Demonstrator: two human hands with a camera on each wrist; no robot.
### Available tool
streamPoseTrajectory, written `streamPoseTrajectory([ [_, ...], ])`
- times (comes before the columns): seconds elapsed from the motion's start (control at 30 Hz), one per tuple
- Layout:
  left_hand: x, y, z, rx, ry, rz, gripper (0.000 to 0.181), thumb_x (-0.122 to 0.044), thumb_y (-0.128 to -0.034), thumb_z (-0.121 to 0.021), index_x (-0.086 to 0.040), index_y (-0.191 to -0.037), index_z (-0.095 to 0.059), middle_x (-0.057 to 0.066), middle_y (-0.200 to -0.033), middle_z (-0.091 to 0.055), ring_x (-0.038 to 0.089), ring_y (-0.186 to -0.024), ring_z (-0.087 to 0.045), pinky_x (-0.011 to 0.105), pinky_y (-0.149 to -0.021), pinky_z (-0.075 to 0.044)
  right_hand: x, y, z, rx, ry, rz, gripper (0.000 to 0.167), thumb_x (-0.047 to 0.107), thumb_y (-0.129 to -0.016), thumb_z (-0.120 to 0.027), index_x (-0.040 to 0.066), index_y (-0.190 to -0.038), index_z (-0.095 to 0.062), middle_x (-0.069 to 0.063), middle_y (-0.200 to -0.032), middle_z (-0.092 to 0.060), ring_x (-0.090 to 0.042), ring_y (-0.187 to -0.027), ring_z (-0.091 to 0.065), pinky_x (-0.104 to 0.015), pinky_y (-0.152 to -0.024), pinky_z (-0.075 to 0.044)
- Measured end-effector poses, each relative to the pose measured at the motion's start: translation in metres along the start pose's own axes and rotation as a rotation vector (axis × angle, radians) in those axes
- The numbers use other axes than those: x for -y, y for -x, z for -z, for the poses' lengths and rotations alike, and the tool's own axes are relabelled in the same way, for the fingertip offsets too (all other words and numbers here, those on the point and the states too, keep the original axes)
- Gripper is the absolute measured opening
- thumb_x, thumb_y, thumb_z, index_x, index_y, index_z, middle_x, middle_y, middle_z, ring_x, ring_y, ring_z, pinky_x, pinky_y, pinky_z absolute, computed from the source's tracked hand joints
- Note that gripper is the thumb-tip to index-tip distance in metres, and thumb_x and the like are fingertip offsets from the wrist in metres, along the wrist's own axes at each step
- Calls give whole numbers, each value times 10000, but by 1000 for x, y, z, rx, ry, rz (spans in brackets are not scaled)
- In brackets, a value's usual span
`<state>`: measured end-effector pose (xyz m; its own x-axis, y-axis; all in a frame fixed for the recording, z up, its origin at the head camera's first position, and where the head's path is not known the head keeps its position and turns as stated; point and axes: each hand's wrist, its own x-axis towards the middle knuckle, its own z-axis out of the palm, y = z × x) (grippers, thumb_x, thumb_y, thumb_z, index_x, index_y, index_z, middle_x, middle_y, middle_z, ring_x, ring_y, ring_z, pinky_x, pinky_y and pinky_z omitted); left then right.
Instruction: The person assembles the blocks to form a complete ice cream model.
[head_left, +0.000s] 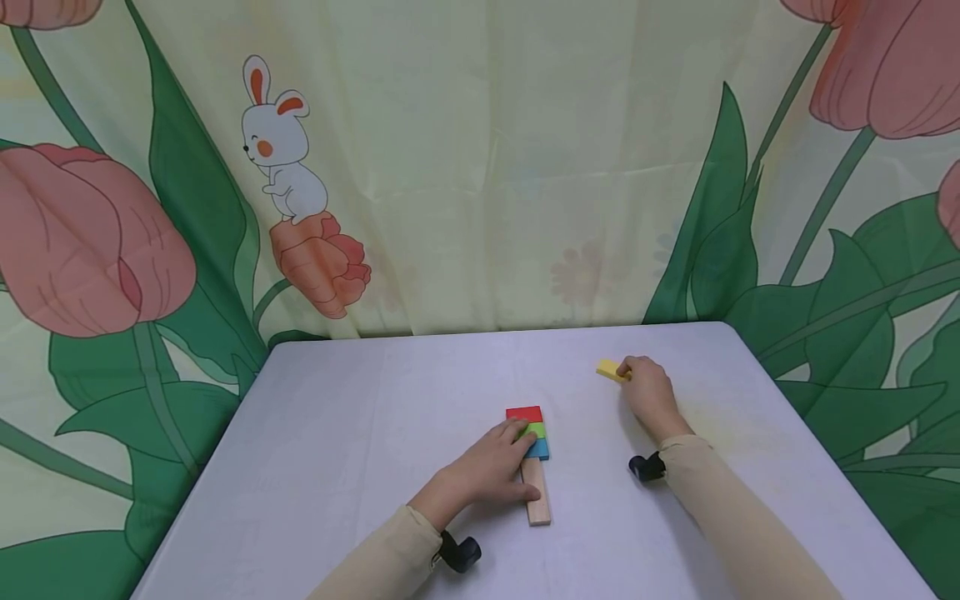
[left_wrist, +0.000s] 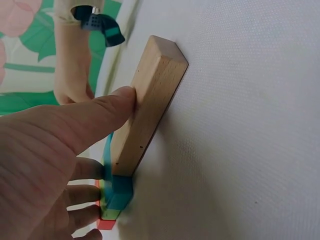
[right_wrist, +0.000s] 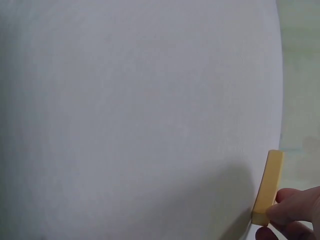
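Observation:
My left hand [head_left: 483, 467] rests its fingers on a row of coloured blocks, and its thumb [left_wrist: 117, 102] lies on a plain wooden block [head_left: 537, 510]. The wooden block lies lengthwise at the near end of the row. Beyond it come a blue block [head_left: 539, 450], a green block [head_left: 540, 430] and a red block [head_left: 523, 413], side by side and partly covered by the fingers. Farther back on the right, my right hand [head_left: 649, 395] pinches one end of a long yellow block [right_wrist: 270, 182]. Its other end points left, away from the fingers.
A white cloth [head_left: 360, 467] covers the table. Behind the far table edge hangs a curtain [head_left: 480, 183] printed with tulips and a rabbit. Dark wrist cameras [head_left: 460, 552] sit under both cuffs, close above the cloth.

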<state>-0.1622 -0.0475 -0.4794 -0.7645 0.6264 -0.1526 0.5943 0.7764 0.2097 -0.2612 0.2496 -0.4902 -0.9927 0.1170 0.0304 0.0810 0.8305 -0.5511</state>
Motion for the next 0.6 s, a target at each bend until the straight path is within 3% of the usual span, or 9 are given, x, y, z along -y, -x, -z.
streamPoseTrajectory([
  [0.6,1,0,0,9,14,9,859,-573,-890,-738,-128,-1566,-449,71,-1650,-369,262,-1538,-325,400,-1239,-351,37,0,-32,17,-57,35,175,-80,-961,-564,-3,-1044,-698,-232,-1239,-669,-375,-1155,-614,-526,-1037,-521],
])
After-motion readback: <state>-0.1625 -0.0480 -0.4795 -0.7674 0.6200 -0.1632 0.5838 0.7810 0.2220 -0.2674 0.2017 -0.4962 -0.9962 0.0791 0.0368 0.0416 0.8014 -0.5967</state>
